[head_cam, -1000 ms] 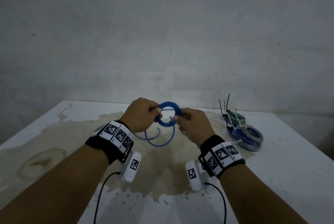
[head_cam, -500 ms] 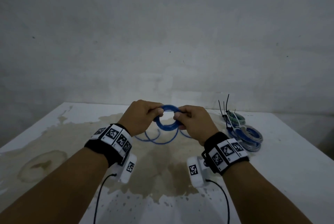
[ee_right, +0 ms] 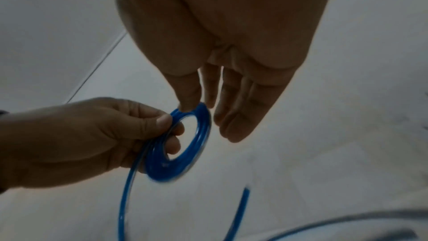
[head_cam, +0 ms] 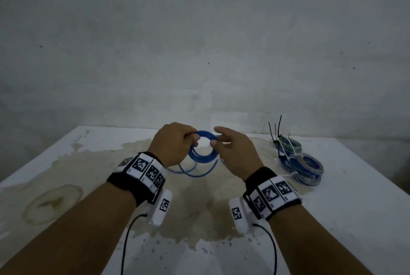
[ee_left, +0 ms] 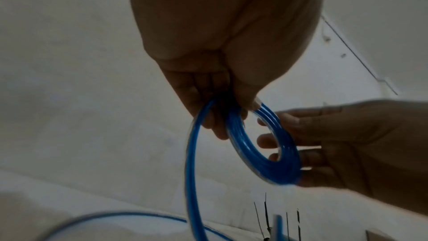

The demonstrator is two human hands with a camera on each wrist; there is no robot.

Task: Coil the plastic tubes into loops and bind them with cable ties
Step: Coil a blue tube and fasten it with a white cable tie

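Note:
A blue plastic tube is wound into a small coil (head_cam: 203,146) held above the table. My left hand (head_cam: 177,144) pinches the coil's left side between thumb and fingers, as the left wrist view shows on the coil (ee_left: 261,146). My right hand (head_cam: 230,148) is at the coil's right side with its fingers straight; its thumb tip touches the coil's rim (ee_right: 197,135) in the right wrist view. The uncoiled tail of the tube (head_cam: 193,171) hangs in loose loops down to the table.
At the right of the white stained table (head_cam: 355,208) lie several bound tube coils (head_cam: 304,166), blue and grey-green, with black cable ties (head_cam: 276,128) sticking up. A grey wall stands behind the table.
My right hand has let go of the coil and spread its fingers. The coil now tilts down and hangs from my left hand.

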